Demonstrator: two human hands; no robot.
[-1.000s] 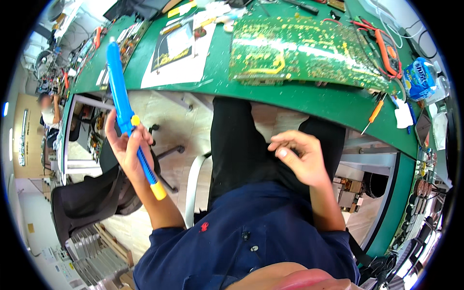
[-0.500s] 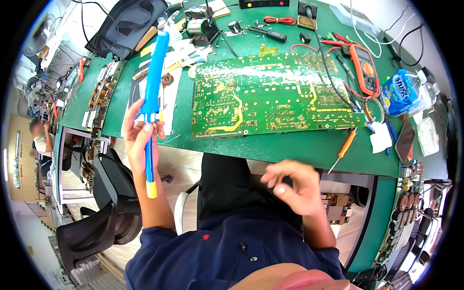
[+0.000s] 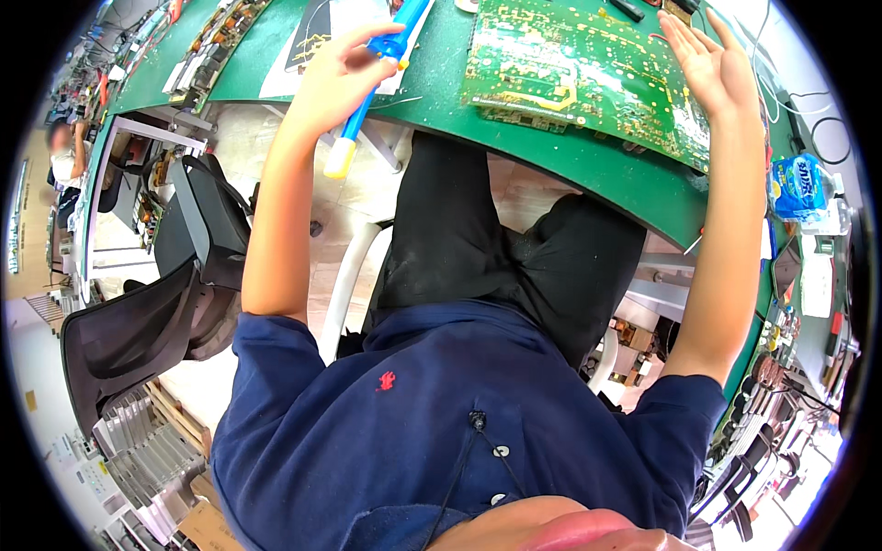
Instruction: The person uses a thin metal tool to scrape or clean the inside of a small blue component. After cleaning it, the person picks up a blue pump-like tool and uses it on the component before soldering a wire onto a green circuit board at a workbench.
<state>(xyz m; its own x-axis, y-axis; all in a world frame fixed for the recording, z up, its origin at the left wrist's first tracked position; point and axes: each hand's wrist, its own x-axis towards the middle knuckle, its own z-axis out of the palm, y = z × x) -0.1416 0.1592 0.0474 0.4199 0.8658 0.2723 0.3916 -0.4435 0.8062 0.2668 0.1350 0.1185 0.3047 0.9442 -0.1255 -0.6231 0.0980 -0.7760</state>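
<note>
My left hand [image 3: 342, 81] is wrapped round a blue desoldering pump [image 3: 360, 115], its yellow-tipped plunger slanting down toward me over the bench's front edge. The pump's far end runs out of the top of the picture. To its right, a large green circuit board [image 3: 588, 78] lies on the green bench [image 3: 432, 96], with parts showing under its near edge. My right hand [image 3: 712, 73] is raised at the board's far right end with fingers stretched and spread, nothing in it. Whether it touches anything there cannot be made out.
White paper [image 3: 283, 81] lies under and beside the pump. More boards [image 3: 207, 64] line the bench at left. A blue package [image 3: 797, 188] stands at the right. Black chairs [image 3: 119, 321] are on the floor at left, where another person [image 3: 69, 165] sits farther off.
The view has tilted toward my lap. My left hand has carried the pump farther over the bench. My right hand has gone from the front edge to the board's far right, fingers opening.
</note>
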